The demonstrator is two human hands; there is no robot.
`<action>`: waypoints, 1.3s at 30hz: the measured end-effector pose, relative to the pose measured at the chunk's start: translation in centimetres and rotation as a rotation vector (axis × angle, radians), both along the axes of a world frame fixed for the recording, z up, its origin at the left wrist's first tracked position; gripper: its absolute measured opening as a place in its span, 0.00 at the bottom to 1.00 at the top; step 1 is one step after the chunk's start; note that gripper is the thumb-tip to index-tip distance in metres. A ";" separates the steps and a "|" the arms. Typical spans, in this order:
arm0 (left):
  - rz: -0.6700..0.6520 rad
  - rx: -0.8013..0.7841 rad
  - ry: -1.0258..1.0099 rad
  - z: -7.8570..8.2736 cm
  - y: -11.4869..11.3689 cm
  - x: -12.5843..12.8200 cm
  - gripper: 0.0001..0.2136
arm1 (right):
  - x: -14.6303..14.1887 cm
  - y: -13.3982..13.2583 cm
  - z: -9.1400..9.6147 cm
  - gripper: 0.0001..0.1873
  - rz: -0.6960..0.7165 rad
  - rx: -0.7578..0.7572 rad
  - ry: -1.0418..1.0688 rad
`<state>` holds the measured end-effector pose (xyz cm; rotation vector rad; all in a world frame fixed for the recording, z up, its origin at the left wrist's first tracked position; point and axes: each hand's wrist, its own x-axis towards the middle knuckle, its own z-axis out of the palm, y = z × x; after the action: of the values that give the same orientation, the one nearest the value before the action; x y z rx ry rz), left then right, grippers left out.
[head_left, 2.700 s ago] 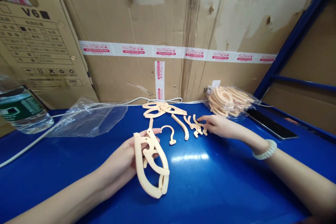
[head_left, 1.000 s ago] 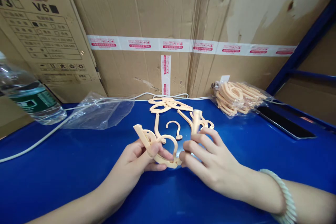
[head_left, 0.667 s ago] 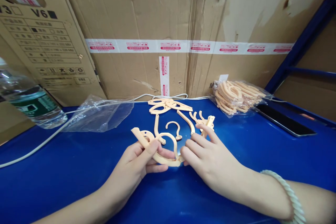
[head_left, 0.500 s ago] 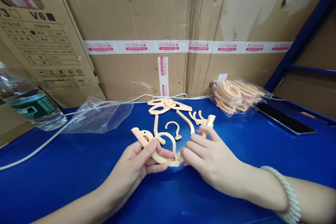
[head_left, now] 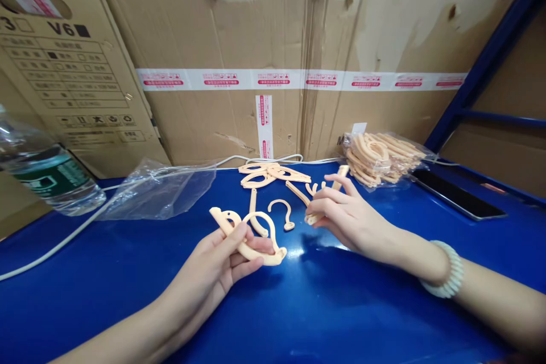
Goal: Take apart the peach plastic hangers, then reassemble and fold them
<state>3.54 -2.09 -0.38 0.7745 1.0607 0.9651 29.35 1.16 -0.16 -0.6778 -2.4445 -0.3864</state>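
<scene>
My left hand (head_left: 222,264) grips a peach plastic hanger assembly (head_left: 251,236) with a curved hook loop, held just above the blue table (head_left: 298,318). My right hand (head_left: 345,216) is closed round a straight peach plastic strip (head_left: 336,179) that sticks out past its fingers toward the back. Between and behind the hands lie loose peach parts: a small hook (head_left: 281,213), a slim bar (head_left: 252,210) and a pile of curved pieces (head_left: 273,173). A beaded bracelet (head_left: 446,270) sits on my right wrist.
A clear bag packed with peach parts (head_left: 381,159) lies at the back right, beside a dark phone (head_left: 458,196). An empty clear plastic bag (head_left: 157,190) and a water bottle (head_left: 46,173) are at the left. A white cable (head_left: 63,230) runs along the cardboard boxes (head_left: 273,40).
My right hand has pulled away from the hanger assembly and lifted toward the back right, carrying the straight strip. My left hand keeps its hold on the assembly, shifted slightly.
</scene>
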 end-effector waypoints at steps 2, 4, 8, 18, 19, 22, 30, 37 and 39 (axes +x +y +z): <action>0.001 -0.007 -0.003 0.1 0.0 0.1 0.09 | 0.4 0.7 -0.2 0.10 0.007 -0.044 -0.039; 0.012 -0.018 -0.004 0.3 -0.1 0.2 0.09 | 0.5 1.1 -0.6 0.13 0.040 -0.119 -0.037; 0.032 -0.030 -0.016 0.6 -0.1 0.2 0.10 | 0.1 1.3 -1.4 0.09 0.123 -0.290 0.061; 0.047 -0.041 -0.043 0.3 0.1 0.2 0.08 | 0.2 1.7 -1.8 0.09 0.085 -0.397 0.053; 0.044 -0.039 -0.042 0.3 0.1 0.2 0.08 | 0.3 1.8 -1.9 0.09 0.080 -0.405 0.057; 0.029 -0.037 -0.043 0.2 0.0 0.1 0.09 | 0.4 1.9 -1.8 0.10 0.049 -0.410 0.064; -0.009 -0.016 -0.041 0.2 0.0 0.0 0.09 | 0.9 1.9 -0.4 0.10 -0.005 -0.365 -0.080; -0.124 0.041 -0.018 0.1 0.0 -0.1 0.13 | 1.0 1.7 -0.4 0.12 -0.015 -0.381 -0.101; -0.171 0.070 -0.015 0.2 0.0 -0.2 0.11 | 0.9 1.6 -0.4 0.11 -0.030 -0.371 -0.100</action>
<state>3.36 -2.07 -0.16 0.8988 0.9353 0.8643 30.28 2.79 -0.59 -0.8660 -2.6316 0.0281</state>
